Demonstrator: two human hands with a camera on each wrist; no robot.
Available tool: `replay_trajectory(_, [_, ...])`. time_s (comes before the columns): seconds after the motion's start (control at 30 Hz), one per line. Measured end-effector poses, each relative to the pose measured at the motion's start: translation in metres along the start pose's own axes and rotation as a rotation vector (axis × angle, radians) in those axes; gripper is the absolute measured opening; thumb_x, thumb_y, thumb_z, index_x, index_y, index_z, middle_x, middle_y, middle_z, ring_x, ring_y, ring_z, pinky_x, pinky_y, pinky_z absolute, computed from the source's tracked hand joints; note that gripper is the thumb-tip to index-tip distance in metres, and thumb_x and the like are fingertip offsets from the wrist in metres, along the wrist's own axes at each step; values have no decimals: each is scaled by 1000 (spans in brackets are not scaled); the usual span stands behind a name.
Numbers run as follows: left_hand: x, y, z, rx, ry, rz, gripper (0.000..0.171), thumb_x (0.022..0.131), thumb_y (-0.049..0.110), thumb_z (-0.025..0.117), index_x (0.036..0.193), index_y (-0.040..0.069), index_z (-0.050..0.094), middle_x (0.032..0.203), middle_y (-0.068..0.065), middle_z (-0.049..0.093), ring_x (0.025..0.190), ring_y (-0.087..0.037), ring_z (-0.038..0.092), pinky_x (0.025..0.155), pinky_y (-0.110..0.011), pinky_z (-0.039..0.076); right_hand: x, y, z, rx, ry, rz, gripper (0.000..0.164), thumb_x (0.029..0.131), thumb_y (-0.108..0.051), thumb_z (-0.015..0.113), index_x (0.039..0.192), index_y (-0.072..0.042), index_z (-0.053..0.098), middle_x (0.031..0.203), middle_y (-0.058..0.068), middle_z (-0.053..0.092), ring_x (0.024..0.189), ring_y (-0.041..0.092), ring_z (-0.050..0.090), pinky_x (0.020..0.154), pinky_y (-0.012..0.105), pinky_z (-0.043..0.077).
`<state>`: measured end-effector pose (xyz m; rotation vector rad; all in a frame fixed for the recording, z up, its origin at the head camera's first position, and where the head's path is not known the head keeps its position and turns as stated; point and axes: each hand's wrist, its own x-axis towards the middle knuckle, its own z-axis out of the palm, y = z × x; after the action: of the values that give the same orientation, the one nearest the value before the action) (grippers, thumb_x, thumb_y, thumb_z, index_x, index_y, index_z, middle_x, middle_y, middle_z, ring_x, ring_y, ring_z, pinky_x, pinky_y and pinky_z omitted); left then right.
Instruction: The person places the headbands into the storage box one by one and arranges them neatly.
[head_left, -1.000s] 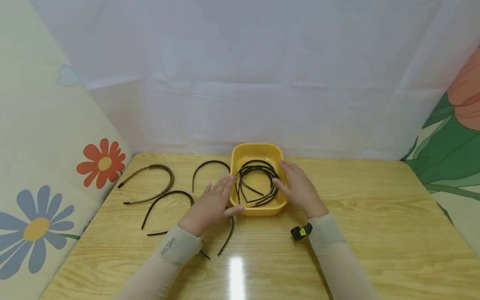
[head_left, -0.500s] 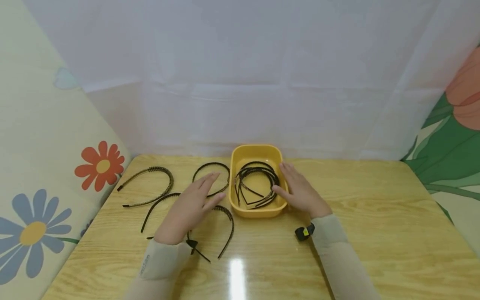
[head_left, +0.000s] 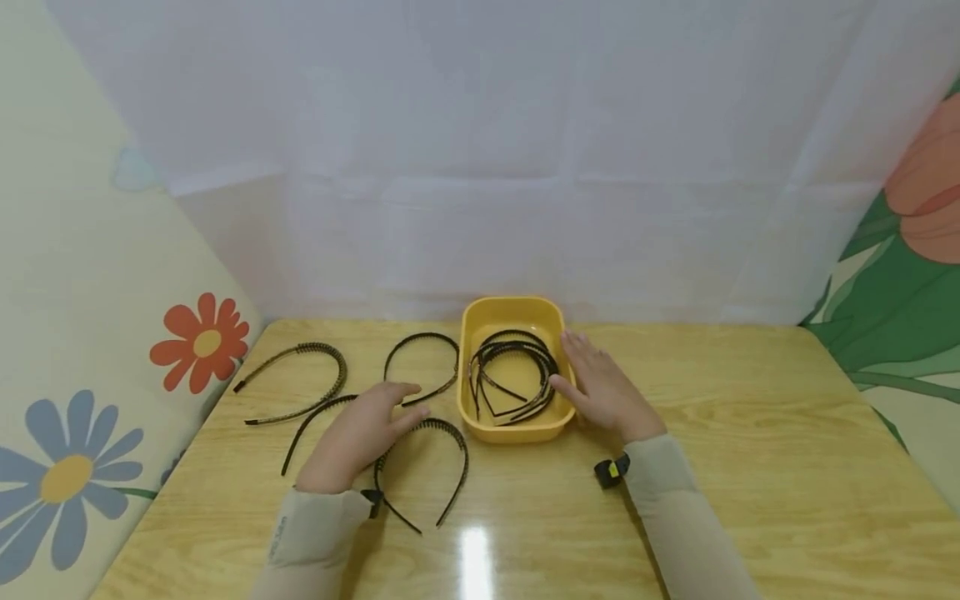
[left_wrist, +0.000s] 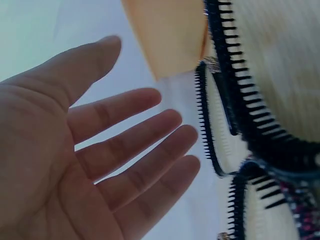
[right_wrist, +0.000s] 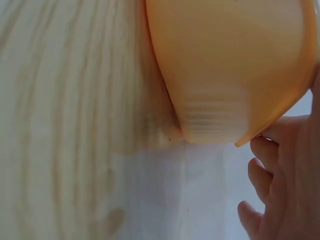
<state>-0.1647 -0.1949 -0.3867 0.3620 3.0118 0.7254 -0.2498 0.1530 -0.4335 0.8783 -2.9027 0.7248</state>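
My left hand [head_left: 363, 429] hovers with loosely spread fingers and nothing in its grasp, its palm [left_wrist: 35, 170] bare in the left wrist view. Below and beside it lie dark toothed headbands: one headband [head_left: 465, 457] in front of the bin, another headband [head_left: 311, 427] partly hidden by the hand. My right hand [head_left: 607, 392] holds the right rim of a yellow plastic bin [head_left: 517, 433], thumb over the edge and fingers along the outer side. Several headbands [head_left: 551, 367] lie in a loose coil inside the bin. In the right wrist view the bin's wall [right_wrist: 215, 75] fills the upper right.
Further headbands rest on the wooden table [head_left: 750, 467]: a brown-gold headband [head_left: 343, 367] at the far left and a black headband [head_left: 386, 362] just left of the bin. A white cloth [head_left: 450, 150] hangs behind the table. Flowered panels [head_left: 75, 275] flank the sides.
My left hand has left the bin's left side and moved left and toward the body, over the headbands on the table. My right hand has stayed at the bin's right rim.
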Motion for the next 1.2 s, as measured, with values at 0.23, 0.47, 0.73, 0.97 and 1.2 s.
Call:
replay_trajectory(0.23, [4,-10,9,-1,-107,10,44,99,26,67,134,-1,62,131,-21,64,120,-42,60,104,-59,47,-1,-1,1,-4,-3,1,76,108,-52,34,163,-6,10,169,12,11,156,31,8,125,55,10])
replay_trajectory(0.47, [5,-12,15,34,-153,28,37,96,13,71,129,-2,66,125,-20,68,118,-40,62,103,-55,49,-1,0,-1,-34,-19,4,75,109,-52,32,163,-5,9,169,12,11,156,29,9,126,52,12])
replay_trajectory(0.73, [7,-11,18,46,-160,56,30,91,-8,66,120,-4,69,118,-20,70,115,-41,63,102,-54,50,-1,-1,-1,-18,-7,-18,74,109,-50,34,162,-3,10,168,14,11,155,32,10,125,52,13])
replay_trajectory(0.97, [9,-11,19,65,-142,67,24,85,-14,65,105,-2,73,100,-14,71,100,-35,67,90,-49,57,-1,1,0,-1,-1,-31,74,110,-47,36,162,-2,10,168,15,11,155,33,10,125,52,13])
replay_trajectory(1.2, [7,-10,19,83,-136,66,16,89,-8,65,102,1,70,94,-10,68,90,-27,65,81,-44,57,0,3,1,8,1,-37,75,109,-47,36,162,-1,10,169,16,10,155,34,10,125,52,13])
